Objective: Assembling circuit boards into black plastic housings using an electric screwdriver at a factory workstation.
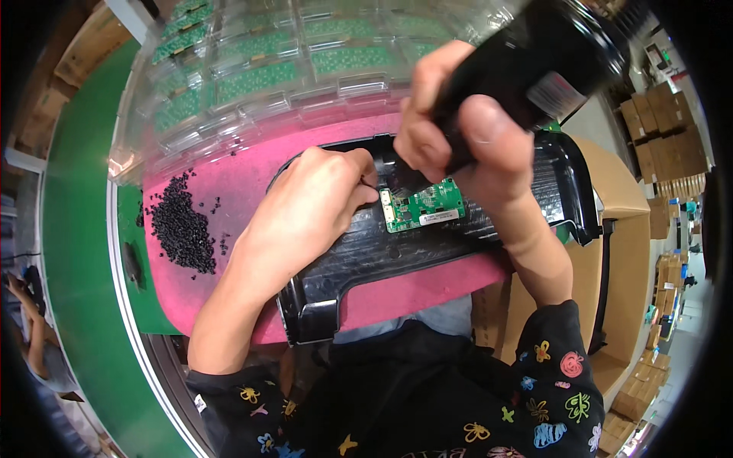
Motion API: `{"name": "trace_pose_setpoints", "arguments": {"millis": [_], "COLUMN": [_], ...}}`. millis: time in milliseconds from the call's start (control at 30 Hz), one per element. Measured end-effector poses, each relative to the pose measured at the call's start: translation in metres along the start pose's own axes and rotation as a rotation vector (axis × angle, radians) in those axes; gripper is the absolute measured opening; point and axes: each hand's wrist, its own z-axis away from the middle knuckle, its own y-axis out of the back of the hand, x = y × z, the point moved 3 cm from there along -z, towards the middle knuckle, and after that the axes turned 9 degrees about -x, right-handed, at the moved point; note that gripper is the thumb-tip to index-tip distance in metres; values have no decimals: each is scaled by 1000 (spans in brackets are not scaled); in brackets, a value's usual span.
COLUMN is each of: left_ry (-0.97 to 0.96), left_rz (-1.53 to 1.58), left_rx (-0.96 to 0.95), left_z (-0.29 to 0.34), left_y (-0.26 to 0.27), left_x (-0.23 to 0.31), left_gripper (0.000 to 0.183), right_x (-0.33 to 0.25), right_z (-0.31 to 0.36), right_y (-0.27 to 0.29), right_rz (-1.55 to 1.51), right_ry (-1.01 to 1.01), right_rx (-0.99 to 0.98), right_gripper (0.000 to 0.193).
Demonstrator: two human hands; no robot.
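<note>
A green circuit board (424,206) with white connectors along its left edge lies in a long black plastic housing (366,263). My right hand (492,149) is wrapped round a black power screwdriver (527,65), tilted so its lower end comes down over the board's upper part. The tool's tip is dark and blurred, so contact with a screw cannot be made out. At the board's left edge my left hand (309,195) is closed, thumb and fingertips pressed together beside the connectors. Whatever sits between those fingertips is hidden.
Under the housing is a pink mat (427,298), with a heap of small black screws (182,229) on its left. Clear plastic trays (305,65) of green boards stand behind. An open cardboard box (622,275) is at the right. A green conveyor-like surface (84,252) runs along the left.
</note>
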Motion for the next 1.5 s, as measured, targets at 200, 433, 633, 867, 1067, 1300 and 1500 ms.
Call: {"name": "trace_pose_setpoints", "arguments": {"millis": [200, 433, 633, 867, 1067, 1300, 1500], "left_ry": [-95, -315, -253, -290, -304, -145, -133], "left_rz": [34, 77, 101, 58, 2, 311, 142], "left_rx": [1, 98, -32, 216, 137, 226, 155], "left_z": [-2, -5, -6, -4, -7, -6, -8], "left_y": [2, -1, -8, -5, -10, -12, -9], "left_x": [12, 19, 24, 25, 23, 19, 20], "left_gripper": [17, 18, 15, 12, 18, 12, 8], "right_x": [-41, -52, -51, -63, -45, -37, -30], "right_z": [21, 37, 49, 59, 72, 69, 71], "right_y": [13, 16, 12, 29, 41, 40, 39], "right_rz": [-257, -243, -162, 75, 67, 51, 173], "right_ry": [248, 339, 332, -13, 69, 36, 84], "right_rx": [-50, -95, -41, 29, 186, 163, 274], "right_gripper": [51, 50, 53, 53, 50, 49, 51]}}
